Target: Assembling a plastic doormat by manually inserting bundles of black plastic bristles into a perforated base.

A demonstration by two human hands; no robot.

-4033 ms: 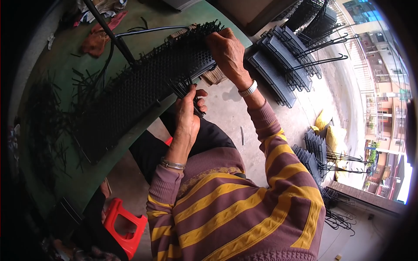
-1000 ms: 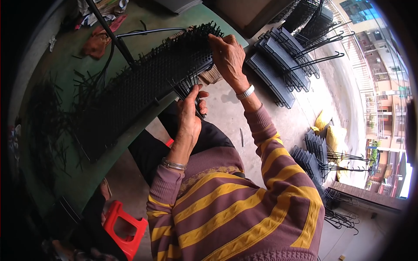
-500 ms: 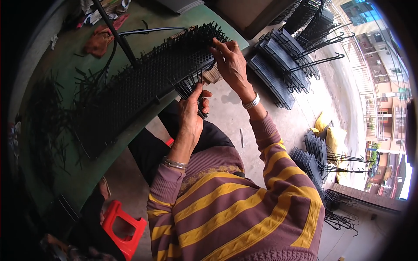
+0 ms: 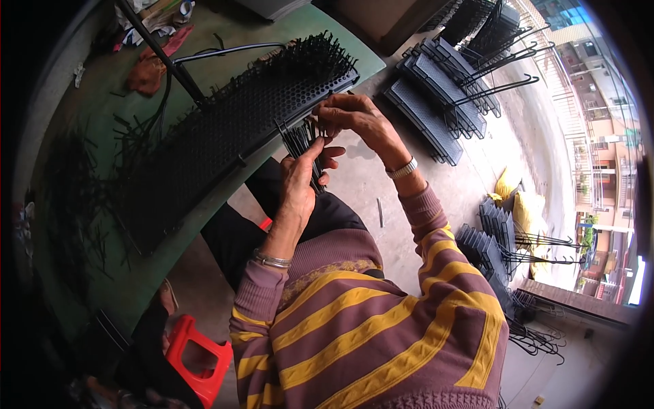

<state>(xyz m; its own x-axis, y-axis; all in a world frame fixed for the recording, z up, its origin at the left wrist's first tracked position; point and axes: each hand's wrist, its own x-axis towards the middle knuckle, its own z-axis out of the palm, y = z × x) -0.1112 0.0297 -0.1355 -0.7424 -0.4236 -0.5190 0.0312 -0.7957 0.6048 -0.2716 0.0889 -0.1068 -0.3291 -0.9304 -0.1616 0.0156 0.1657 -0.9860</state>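
A bundle of thin black strips (image 4: 297, 142) is gripped in my left hand (image 4: 294, 187), its ends fanning out above the thumb. My right hand (image 4: 364, 121) is at the bundle's right side, thumb and fingertips pinched together; what lies between them is too small to make out. Just beyond both hands, a long black perforated panel (image 4: 238, 129) lies slanted on the green table (image 4: 366, 58). Many black strips (image 4: 317, 58) stick up from the panel's far right part, and its near right holes show bare.
Loose black strips (image 4: 88, 184) lie heaped at the table's left. A dark metal pole (image 4: 160, 54) rises beyond the panel. Black perforated trays with long wire hooks (image 4: 429, 102) are stacked at right, with more stacks (image 4: 485, 249) lower down. A red stool (image 4: 197, 358) stands lower left.
My right hand has come down from the panel's far right strips toward the bundle. My left hand keeps hold of the bundle in nearly the same place.
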